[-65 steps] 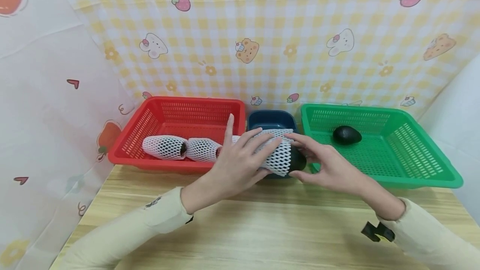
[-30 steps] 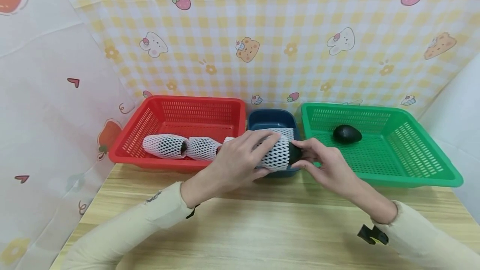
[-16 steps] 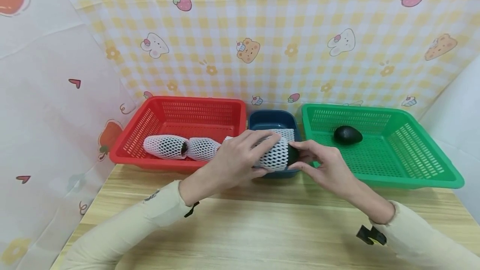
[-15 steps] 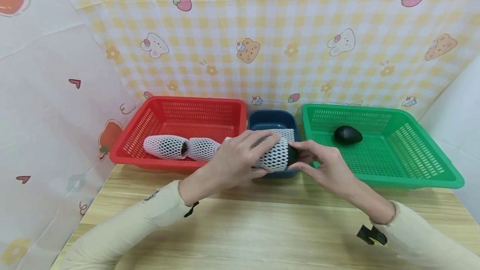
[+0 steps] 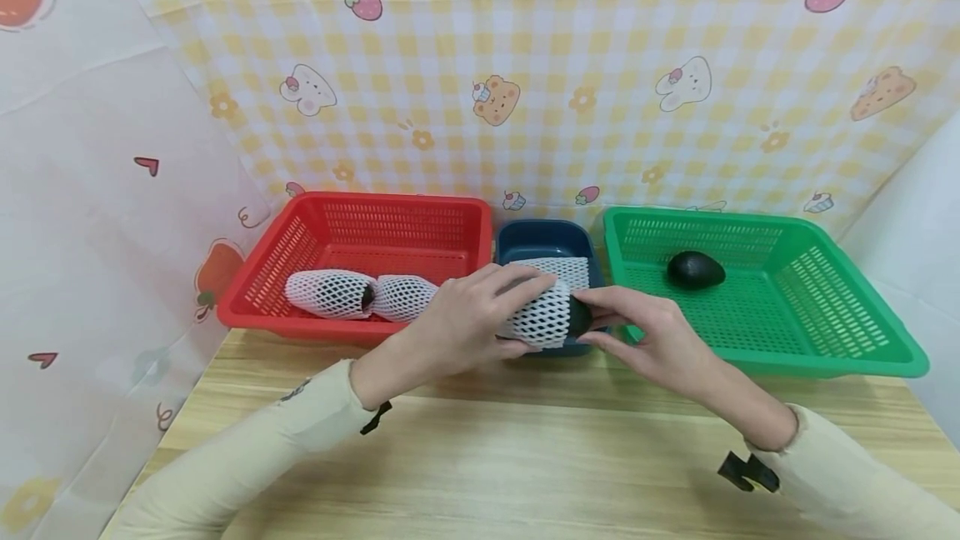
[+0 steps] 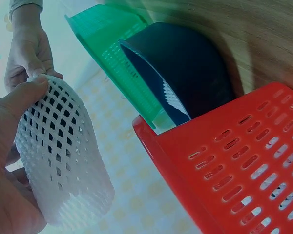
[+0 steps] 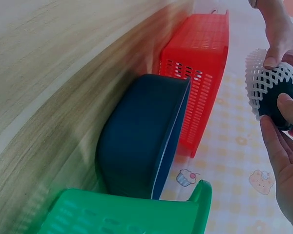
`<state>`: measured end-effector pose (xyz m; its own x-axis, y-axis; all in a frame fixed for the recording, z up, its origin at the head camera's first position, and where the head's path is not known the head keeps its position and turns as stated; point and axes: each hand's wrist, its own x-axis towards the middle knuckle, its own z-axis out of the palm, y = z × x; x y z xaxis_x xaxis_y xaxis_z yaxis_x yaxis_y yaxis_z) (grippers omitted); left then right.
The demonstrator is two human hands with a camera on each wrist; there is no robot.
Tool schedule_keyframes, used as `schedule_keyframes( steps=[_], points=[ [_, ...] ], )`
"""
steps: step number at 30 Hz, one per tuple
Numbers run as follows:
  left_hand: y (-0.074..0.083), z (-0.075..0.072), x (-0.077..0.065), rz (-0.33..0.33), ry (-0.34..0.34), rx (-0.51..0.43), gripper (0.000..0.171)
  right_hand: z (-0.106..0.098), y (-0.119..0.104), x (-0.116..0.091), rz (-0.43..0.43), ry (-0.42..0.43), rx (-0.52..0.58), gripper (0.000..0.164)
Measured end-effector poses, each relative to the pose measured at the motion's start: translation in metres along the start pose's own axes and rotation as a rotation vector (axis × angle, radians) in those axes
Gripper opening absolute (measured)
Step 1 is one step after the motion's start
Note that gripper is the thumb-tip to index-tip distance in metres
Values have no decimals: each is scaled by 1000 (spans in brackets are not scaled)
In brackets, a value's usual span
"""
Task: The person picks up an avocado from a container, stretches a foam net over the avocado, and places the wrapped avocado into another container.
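Note:
A dark avocado (image 5: 580,317), partly inside a white foam net sleeve (image 5: 543,322), is held above the navy bin (image 5: 545,230) in the head view. My left hand (image 5: 461,315) curls round the sleeve from the left. At the bare end, the thumb and fingers of my right hand (image 5: 660,336) pinch the avocado. In the right wrist view, the dark end of the avocado (image 7: 278,100) pokes out of the net's opening. The left wrist view shows the sleeve's mesh (image 6: 63,141) stretched over the fruit, with a paler, bunched far end.
To the left stands a red basket (image 5: 397,205) with net-wrapped fruits (image 5: 328,293) along its near side. On the right, a green basket (image 5: 810,307) holds a bare avocado (image 5: 695,270). Another foam net (image 5: 566,267) lies in the navy bin. All stand on a wooden table (image 5: 525,457).
Both hands have shifted a little left with the avocado. My left fingers, spread earlier, now curl round the sleeve. Less of the avocado's dark end shows than at first.

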<state>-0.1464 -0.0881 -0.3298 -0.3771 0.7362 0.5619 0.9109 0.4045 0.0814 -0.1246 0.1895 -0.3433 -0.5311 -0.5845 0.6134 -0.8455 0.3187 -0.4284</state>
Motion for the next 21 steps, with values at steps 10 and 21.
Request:
schedule_keyframes(
  steps=[10, 21],
  points=[
    [-1, -1, -3, 4, -10, -19, 77, 4, -2, 4, -32, -17, 18, 53],
    [-2, -6, -2, 31, 11, -42, 77, 4, -5, 12, -3, -28, -22, 63]
  ],
)
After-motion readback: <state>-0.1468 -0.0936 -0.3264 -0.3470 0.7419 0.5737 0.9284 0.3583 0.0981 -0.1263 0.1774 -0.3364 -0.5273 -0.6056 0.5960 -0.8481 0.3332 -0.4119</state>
